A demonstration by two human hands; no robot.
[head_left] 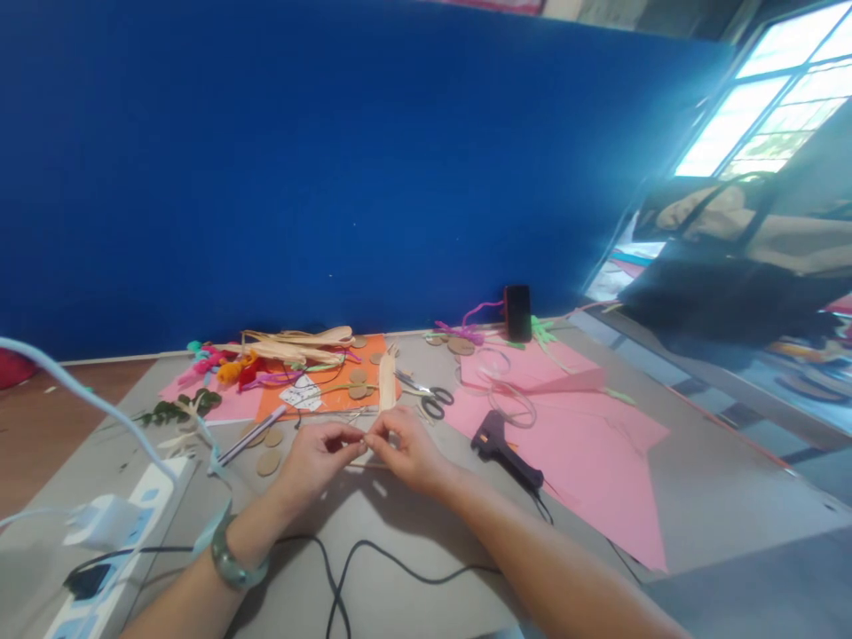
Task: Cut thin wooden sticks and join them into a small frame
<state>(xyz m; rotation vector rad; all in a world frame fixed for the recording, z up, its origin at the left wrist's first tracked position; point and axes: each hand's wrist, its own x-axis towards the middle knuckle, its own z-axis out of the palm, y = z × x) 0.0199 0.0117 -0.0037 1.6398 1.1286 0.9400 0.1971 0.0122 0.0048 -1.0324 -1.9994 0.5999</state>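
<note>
My left hand [321,457] and my right hand [411,451] meet over the grey table, fingertips pinched together. Whatever sits between the fingers is too small to make out. A thin light stick [369,465] shows just below the fingertips; whether it is held or lies on the table I cannot tell. Right behind my right hand is a flat wooden fork [387,377]. Black-handled scissors [434,401] lie open a little farther right. Round brown discs [268,461] lie left of my left hand. A green bangle circles my left wrist.
A black glue gun [506,451] rests right of my hands on pink paper [599,479]. Its black cable [399,568] crosses the front. A power strip [143,515] stands left. Wooden cutlery [299,344] and pipe cleaners lie behind. Another person's arm [752,226] shows right.
</note>
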